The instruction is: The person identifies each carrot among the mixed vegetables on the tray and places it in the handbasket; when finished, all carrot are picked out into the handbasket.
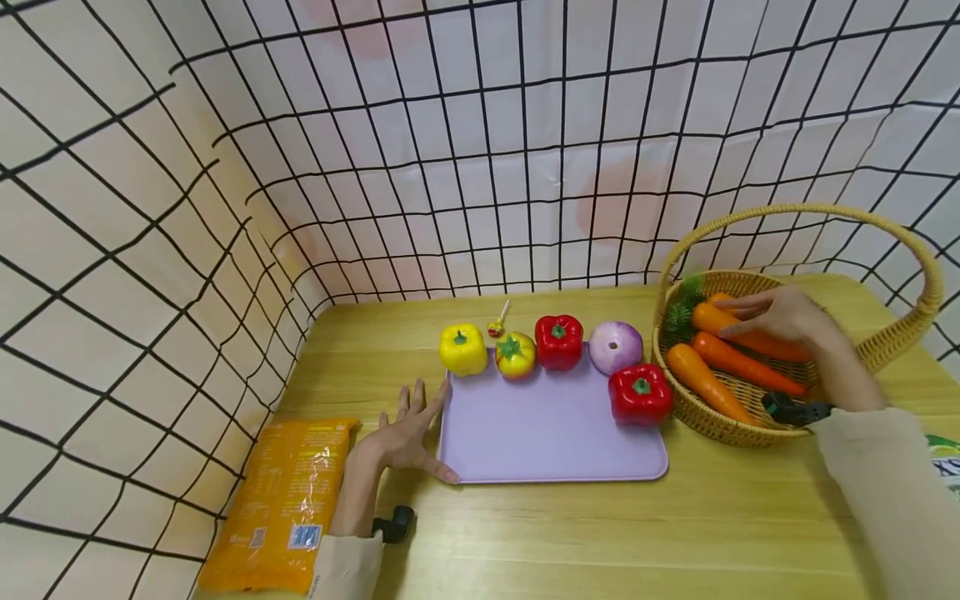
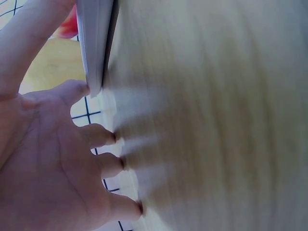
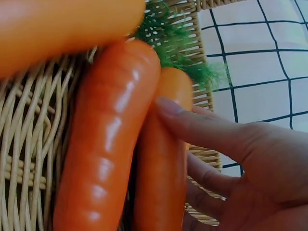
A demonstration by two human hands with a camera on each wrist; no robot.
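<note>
Inside the wicker basket (image 1: pixel 720 429) at the right, my right hand (image 1: pixel 787 321) pinches an orange carrot (image 3: pixel 161 168), with the thumb on its near side and the other fingers behind it. Other carrots (image 1: pixel 708 387) with green tops lie alongside in the basket. My left hand (image 1: pixel 401 437) spreads its fingers at the left edge of the light purple tray (image 1: pixel 547 442). Its thumb is by the near corner and its index finger touches the tray's side. In the left wrist view, the remaining fingertips (image 2: pixel 127 207) rest on the wooden table.
Along the tray's far edge are a yellow pepper (image 1: pixel 462 350), a yellow-red tomato (image 1: pixel 515 357), a red pepper (image 1: pixel 558 342) and a purple onion (image 1: pixel 616 347). Another red pepper (image 1: pixel 641 394) sits at its right edge. A lollipop (image 1: pixel 498 323) lies behind; an orange packet (image 1: pixel 281 500) lies left.
</note>
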